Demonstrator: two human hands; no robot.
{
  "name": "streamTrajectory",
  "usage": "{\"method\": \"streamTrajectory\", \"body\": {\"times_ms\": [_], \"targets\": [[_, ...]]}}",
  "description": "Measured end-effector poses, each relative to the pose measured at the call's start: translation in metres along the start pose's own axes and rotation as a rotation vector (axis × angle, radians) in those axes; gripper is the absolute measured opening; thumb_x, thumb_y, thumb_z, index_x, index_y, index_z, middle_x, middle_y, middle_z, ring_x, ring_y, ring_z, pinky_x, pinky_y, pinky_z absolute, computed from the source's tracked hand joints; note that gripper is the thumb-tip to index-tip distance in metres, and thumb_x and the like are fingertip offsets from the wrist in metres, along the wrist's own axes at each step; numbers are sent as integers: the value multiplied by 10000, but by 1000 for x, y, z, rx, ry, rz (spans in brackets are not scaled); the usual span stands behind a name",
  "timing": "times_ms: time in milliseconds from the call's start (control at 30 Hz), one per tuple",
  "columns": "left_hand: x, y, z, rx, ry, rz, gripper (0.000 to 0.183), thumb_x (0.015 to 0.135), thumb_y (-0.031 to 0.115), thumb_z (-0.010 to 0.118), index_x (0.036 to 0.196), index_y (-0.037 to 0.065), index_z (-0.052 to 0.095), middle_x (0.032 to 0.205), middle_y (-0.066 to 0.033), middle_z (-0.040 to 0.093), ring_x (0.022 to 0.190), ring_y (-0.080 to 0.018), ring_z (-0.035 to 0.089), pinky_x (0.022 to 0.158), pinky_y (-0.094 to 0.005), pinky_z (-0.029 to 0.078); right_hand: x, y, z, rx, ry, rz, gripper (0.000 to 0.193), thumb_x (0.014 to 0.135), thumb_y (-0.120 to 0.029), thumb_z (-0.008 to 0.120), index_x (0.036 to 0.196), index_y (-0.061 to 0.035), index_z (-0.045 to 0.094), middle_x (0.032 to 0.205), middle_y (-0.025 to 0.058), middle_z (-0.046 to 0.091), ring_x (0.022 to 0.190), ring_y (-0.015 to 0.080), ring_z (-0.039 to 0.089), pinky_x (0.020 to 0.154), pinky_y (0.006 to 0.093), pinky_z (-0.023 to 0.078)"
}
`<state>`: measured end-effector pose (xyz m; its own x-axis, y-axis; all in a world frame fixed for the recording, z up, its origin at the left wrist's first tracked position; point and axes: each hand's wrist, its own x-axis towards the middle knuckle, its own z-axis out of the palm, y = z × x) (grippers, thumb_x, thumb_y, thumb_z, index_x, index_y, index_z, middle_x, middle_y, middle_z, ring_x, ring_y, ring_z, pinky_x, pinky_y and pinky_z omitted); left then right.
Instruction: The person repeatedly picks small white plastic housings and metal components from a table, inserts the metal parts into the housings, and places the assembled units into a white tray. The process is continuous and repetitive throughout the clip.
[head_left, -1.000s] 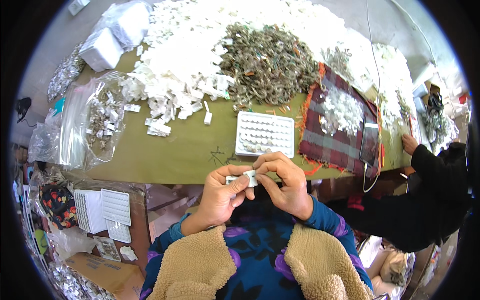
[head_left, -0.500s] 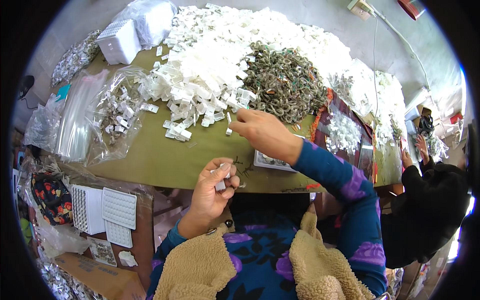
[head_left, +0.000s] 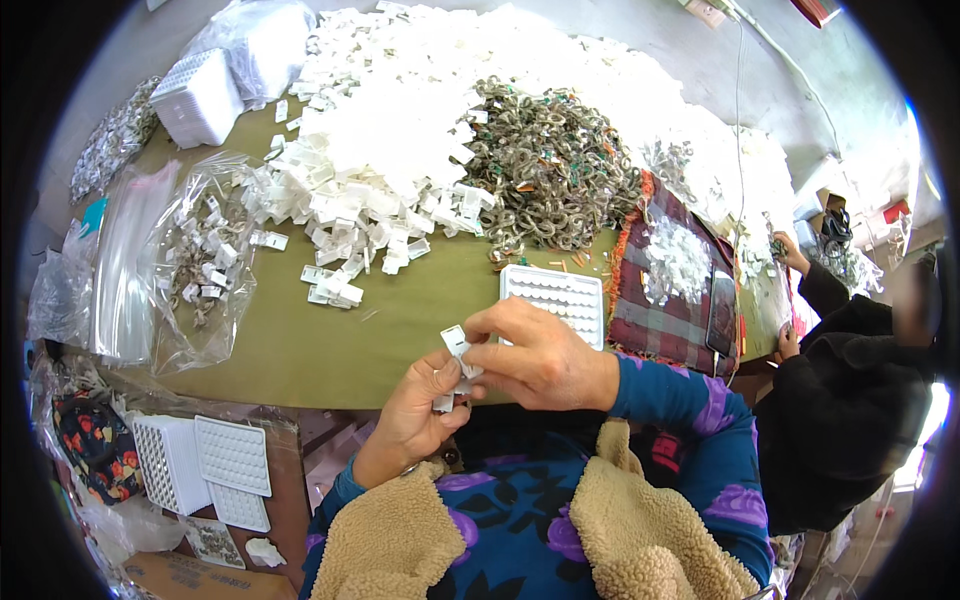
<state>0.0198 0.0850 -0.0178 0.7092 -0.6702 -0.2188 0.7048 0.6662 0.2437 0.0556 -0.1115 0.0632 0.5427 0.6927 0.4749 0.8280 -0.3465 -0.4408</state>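
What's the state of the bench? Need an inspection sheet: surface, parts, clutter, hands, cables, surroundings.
Surface: green tabletop, heavily loaded toward its far side.
Job's things: small white plastic pieces, held above the near edge.
Clutter: heap of white pieces; grey-brown pile; white tray; checked cloth with whitish pieces; phone.
Hands: left hand holds the small pieces; right hand has fingers at them, grip partly hidden.
Cables: thin white cable on the right; lower end unclear.
Surroundings: co-worker in black at right; stacked trays at lower left.
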Motion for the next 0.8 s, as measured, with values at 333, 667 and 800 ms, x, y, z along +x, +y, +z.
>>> {"method": "streamTrajectory", "body": {"times_ms": [333,667,800], "targets": [[1,3,-2,-21,9,177,259,938,98,606,1181,11,583,1083,-172,652,735,-125,653,435,-177,479,14,63,-28,-47,-64,530,230,799,-151,720,947,13,658,854,163,645,794,353,647,706,433,515],[-2,-1,6,163,176,319,230,884,6,625,1113,-6,610,1145,-220,650,745,-144,669,419,-183,425,28,83,-18,-272,-141,628,159,830,-111,680,915,23,660,873,202,634,814,379,641,721,451,508],[-4,-1,11,197,158,380,217,894,1,619,1110,-11,608,1132,-218,654,708,-144,655,416,-182,410,28,68,-29,-126,90,443,110,845,-42,644,928,30,654,874,186,645,810,364,644,711,419,513]]}}
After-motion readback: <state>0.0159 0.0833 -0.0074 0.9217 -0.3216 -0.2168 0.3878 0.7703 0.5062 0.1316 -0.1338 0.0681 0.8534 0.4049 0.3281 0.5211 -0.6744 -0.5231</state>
